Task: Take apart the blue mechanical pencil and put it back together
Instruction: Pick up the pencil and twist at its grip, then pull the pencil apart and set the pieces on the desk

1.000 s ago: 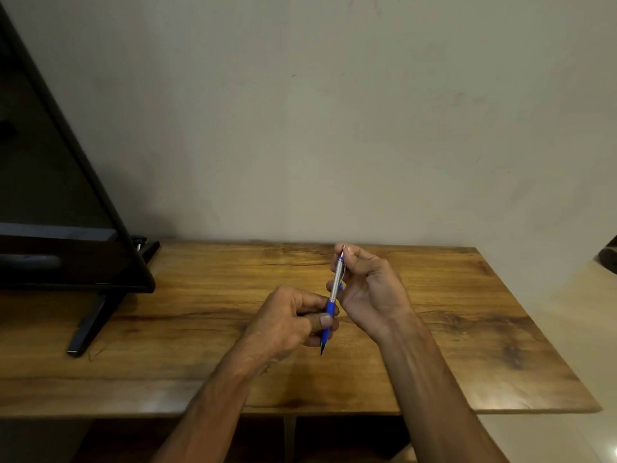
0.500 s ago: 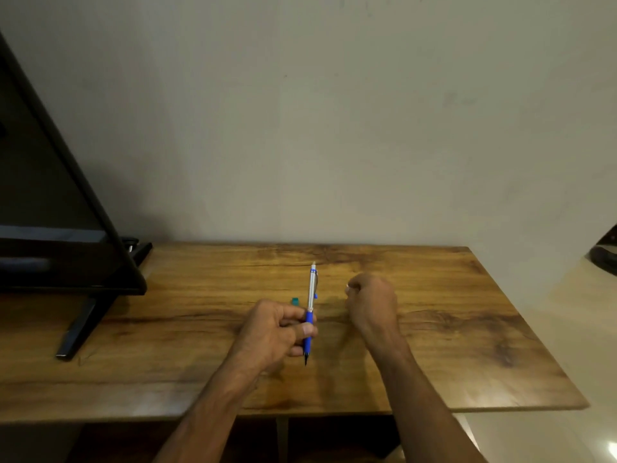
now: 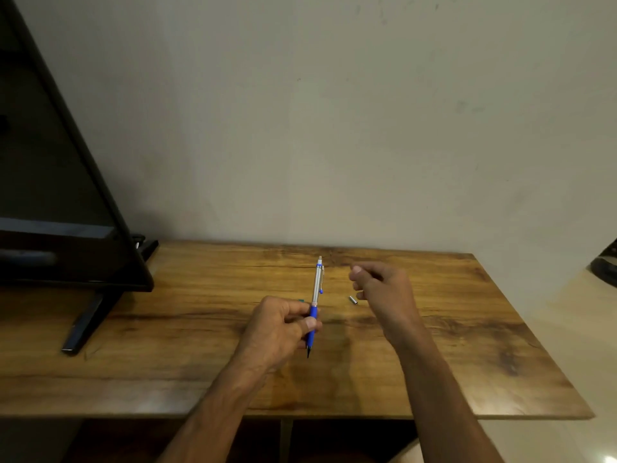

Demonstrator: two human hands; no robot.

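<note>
The wooden table (image 3: pixel 467 345) is bare on its right side and along the front. A big black screen (image 3: pixel 60 195) blocks the left. A tiny silver cap (image 3: pixel 353 300) lies in the middle.

Blue-and-silver pencil (image 3: pixel 315 295) (black tip), brown grained table (image 3: pixel 200 329).

The scene is lit dimly and warmly, with a yellowish cast. Soft shadows are thrown on the brown wooden counter (image 3: pixel 434 345) beneath both forearms. A small glare spot is seen at the lower right corner. Mild blur is spread over the whole frame. The black flat monitor (image 3: pixel 50 195) at the left edge is bent by wide-angle distortion.
</note>
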